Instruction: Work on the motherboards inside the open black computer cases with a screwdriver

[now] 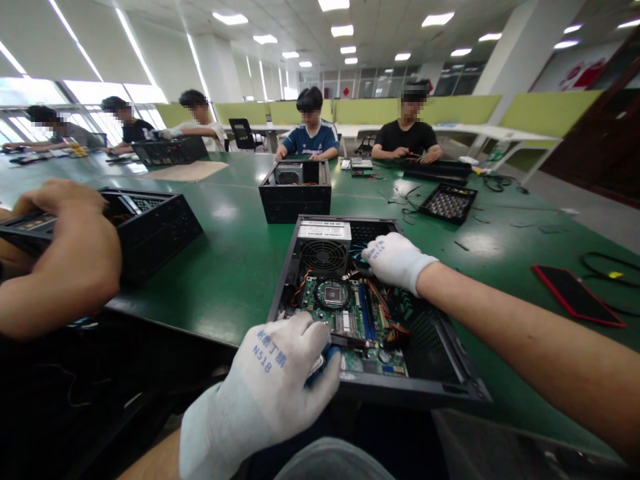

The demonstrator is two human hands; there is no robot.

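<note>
In front of me an open black computer case (pixel 450 360) lies on its side with its inside facing up. A green motherboard (pixel 327 317) with a bare processor socket and blue memory slots sits in it, below the power supply (pixel 325 248). My left hand (pixel 287 373), in a white glove, is closed over the near left of the board; something blue and silvery shows between the fingers, its kind unclear. My right hand (pixel 393 260), gloved too, reaches in beside the power supply with curled fingers. Whatever it grips among the cables (pixel 395 327) is hidden.
Another person's bare arm (pixel 75 247) works over a black case (pixel 165 227) at left. Another case (pixel 295 200) stands ahead, before a seated person. On the green table (pixel 230 267) at right are a black tray (pixel 447 202), a red-edged black panel (pixel 577 295) and loose cables (pixel 613 267).
</note>
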